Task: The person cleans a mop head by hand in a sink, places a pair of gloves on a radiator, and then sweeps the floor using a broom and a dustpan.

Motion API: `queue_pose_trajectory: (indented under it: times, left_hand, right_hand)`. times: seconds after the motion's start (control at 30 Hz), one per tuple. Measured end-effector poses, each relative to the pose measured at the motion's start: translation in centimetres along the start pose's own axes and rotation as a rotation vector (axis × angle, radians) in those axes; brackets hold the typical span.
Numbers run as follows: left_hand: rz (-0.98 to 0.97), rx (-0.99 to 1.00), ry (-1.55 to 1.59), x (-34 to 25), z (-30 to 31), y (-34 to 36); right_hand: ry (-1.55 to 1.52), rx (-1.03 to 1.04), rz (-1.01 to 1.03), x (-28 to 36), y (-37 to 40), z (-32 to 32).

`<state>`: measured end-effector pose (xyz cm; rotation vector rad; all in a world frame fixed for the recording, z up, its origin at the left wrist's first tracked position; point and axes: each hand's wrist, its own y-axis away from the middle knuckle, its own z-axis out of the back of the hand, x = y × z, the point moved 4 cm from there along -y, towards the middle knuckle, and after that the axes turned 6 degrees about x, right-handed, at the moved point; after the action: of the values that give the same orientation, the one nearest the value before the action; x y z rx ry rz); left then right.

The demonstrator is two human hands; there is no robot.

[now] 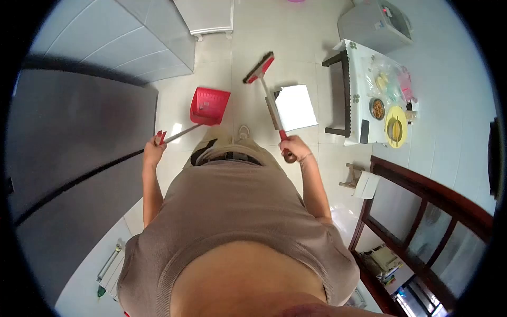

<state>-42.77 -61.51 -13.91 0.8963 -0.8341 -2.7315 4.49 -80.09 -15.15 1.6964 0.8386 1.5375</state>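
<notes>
My left hand [153, 149] is closed around the upper end of a long handle that runs down to a red dustpan [212, 100]. The pan is in front of my legs, left of centre, with a few small bits visible in it. In my right hand [297, 148] is a broom [268, 90], gripped by its red and brown handle end. The broom's red head with dark bristles points forward, to the right of the dustpan and apart from it. Just right of the broom's stick is a white square-topped stool or box [297, 107].
At right, a table with a white cloth [364, 71] bears a yellow plate [395, 138], a bowl [377, 109] and plastic bags. A large grey fridge-like cabinet [79, 137] stands close on my left. Ahead is a white cabinet [208, 16]; a small wooden stool [350, 176] is at right.
</notes>
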Motion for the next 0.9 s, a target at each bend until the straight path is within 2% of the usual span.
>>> queue_pose_trajectory:
  times: [0.07,0.17,0.3,0.37,0.43,0.5,0.57,0.6,0.7,0.73,0.77,0.83,0.9]
  left_hand:
    - [0.004,0.066,0.058,-3.1,0.3,-1.9]
    - [0.015,0.023,0.082,-2.8,-1.7,-7.3]
    - [0.174,0.015,0.026,-9.3,-2.3,-12.2]
    - [0.119,0.029,0.072,-11.6,-2.8,-16.2]
    - [0.099,0.031,0.022,-15.8,-2.5,-20.6]
    - [0.126,0.058,-0.050,-19.0,-2.2,-24.6]
    - [0.029,0.138,-0.109,-20.5,-2.4,-28.7]
    - [0.066,0.172,-0.128,-22.3,-2.1,-30.1]
    - [0.036,0.163,-0.116,-22.1,-2.8,-34.8]
    - [-0.013,0.183,-0.196,-25.1,-1.9,-34.9]
    - [0.020,0.184,-0.281,-28.5,-1.1,-35.2]
    - [0.297,0.206,-0.102,-31.8,-1.0,-35.1]
    - [0.319,0.163,-0.036,-37.2,-1.4,-34.7]
  right_hand:
    - [0.042,-0.040,0.028,5.3,-1.5,2.6]
    - [0.062,-0.019,0.010,12.2,-4.3,6.1]
    - [0.026,0.043,0.042,16.6,-10.4,9.1]
    - [-0.069,-0.031,0.183,19.1,-12.7,10.3]
    - [-0.172,0.034,0.061,24.0,-14.5,11.7]
    - [-0.199,0.006,0.093,27.7,-17.2,14.4]
    - [-0.143,0.048,0.060,33.4,-18.9,16.7]
    - [-0.094,0.096,0.027,35.6,-19.8,17.6]
    - [0.012,0.027,0.029,39.6,-26.3,20.8]
    - [0.008,0.022,0.029,41.1,-28.5,21.7]
    - [-0.012,0.029,0.040,42.8,-30.8,23.1]
    - [-0.031,0.038,0.044,45.8,-35.5,25.9]
    - [0.123,-0.015,0.041,48.9,-40.6,29.4]
